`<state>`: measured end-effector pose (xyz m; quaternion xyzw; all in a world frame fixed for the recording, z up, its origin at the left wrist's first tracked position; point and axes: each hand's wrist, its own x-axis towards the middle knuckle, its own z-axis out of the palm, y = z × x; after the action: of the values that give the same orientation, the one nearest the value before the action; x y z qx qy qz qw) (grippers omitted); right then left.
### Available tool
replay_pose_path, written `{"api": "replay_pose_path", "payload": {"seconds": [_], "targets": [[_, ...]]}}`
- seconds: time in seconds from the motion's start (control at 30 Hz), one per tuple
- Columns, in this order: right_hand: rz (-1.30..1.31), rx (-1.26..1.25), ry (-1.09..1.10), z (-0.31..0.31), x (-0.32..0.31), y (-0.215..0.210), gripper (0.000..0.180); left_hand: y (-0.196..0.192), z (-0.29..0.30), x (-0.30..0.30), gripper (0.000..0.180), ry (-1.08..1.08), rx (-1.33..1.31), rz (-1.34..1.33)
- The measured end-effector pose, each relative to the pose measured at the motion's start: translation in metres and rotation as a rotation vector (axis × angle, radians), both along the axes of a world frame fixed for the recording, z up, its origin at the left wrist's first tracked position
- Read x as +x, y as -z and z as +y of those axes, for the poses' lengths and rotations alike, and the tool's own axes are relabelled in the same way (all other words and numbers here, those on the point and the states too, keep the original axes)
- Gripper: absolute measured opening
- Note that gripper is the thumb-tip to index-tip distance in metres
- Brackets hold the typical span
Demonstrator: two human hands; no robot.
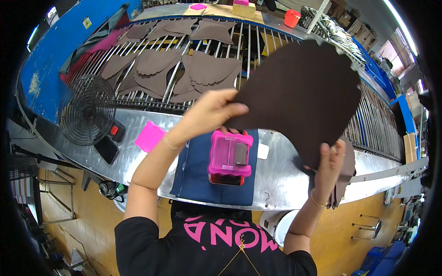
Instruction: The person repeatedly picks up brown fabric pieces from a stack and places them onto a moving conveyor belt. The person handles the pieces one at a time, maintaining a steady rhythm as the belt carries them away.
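Note:
A large dark brown sheet piece [304,92] with one scalloped edge is held up between my hands, above the metal ledge. My left hand [214,110] pinches its left corner between thumb and fingers. At its lower corner, my right hand [329,168] grips the narrow end. Just below my left hand, a bright pink plastic box [225,152] with a small dark block on it rests over a red and black item on a navy cloth [193,179]. More brown pieces [345,177] hang over the ledge behind my right hand.
Similar brown pieces [156,69] lie in rows on the metal-bar conveyor [248,50]. On the metal ledge [276,179] are a black wire fan [87,110], a dark phone [107,149], a pink sheet [149,136] and a white card [263,151]. A red bucket [292,18] stands at the back.

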<state>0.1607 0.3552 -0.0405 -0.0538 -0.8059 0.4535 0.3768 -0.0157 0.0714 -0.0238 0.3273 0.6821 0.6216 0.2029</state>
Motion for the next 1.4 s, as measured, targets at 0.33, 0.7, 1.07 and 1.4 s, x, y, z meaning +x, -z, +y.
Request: {"api": "replay_pose_path", "payload": {"seconds": [0.33, 0.7, 1.07, 1.4], "targets": [[-0.193, 0.161, -0.464, -0.102, -0.054, 0.033, 0.010, -0.027, -0.148, 0.026, 0.016, -0.511, -0.107, 0.173], [-0.382, 0.234, -0.305, -0.031, 0.002, 0.072, 0.009, 0.012, -0.084, 0.034, 0.012, -0.163, -0.433, 0.253], [-0.187, -0.390, 0.022, 0.068, 0.117, 0.074, 0.020, 0.028, 0.041, 0.038, 0.014, 0.224, -0.367, 0.802], [-0.271, -0.261, 0.093, 0.142, -0.092, 0.086, 0.039, -0.079, -0.017, 0.108, 0.033, -0.096, -0.059, 1.034]]}}
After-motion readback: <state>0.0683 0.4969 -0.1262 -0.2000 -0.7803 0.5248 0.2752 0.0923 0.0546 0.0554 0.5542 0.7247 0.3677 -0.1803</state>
